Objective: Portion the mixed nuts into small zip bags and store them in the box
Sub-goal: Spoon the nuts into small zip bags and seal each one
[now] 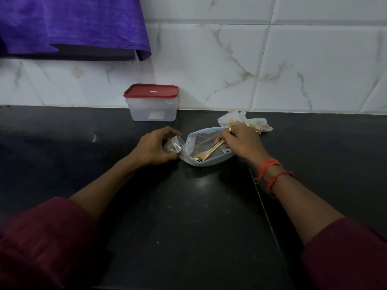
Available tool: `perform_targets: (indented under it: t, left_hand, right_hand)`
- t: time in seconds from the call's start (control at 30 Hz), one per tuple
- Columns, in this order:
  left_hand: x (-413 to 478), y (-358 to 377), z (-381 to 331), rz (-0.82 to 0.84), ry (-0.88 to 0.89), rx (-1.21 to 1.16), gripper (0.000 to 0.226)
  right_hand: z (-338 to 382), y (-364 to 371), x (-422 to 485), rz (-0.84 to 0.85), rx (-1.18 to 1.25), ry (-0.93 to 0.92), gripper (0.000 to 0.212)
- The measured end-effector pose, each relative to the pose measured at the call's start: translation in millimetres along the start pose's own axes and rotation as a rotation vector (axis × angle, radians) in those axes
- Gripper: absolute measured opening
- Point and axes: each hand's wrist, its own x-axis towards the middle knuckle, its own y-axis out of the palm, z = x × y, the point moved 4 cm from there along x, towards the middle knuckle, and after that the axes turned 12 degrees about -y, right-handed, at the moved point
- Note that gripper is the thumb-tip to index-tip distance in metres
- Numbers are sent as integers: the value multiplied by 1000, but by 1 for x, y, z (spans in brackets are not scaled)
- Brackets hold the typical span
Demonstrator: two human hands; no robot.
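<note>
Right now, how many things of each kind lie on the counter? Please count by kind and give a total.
Box with red lid: 1
Golden spoon, held by the right hand: 1
Large bag with blue rim: 1
Small clear bag, held by the left hand: 1
Heap of clear plastic with nuts, partly hidden: 1
Total: 5

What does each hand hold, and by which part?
The left hand grips a small clear zip bag by its edge; the right hand pinches a golden spoon by the handle's upper end.
</note>
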Motion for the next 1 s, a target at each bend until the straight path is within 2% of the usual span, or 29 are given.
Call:
perform_targets:
  t: [0.2, 0.37, 0.53, 0.6, 0.77, 1.0]
  left_hand:
    - [1, -7, 2, 3, -3, -62, 64]
    - [-3, -16, 0, 30, -54, -270, 69]
    - [-9, -19, -10, 28, -25, -412, 59]
    - [-10, -20, -12, 9, -11, -429, 57]
    - [-10, -21, -15, -8, 44, -412, 59]
    - [-12, -19, -20, 21, 84, -441, 60]
  right_hand:
    - [0, 1, -3, -21, 75, 112, 36]
    - [-2, 2, -3, -40, 166, 194, 32]
    - [-4, 1, -3, -63, 217, 236, 37]
    - [-4, -1, -4, -88, 226, 246, 33]
    - [-11, -3, -2, -159, 226, 258, 43]
    - [-8, -2, -1, -180, 173, 228, 35]
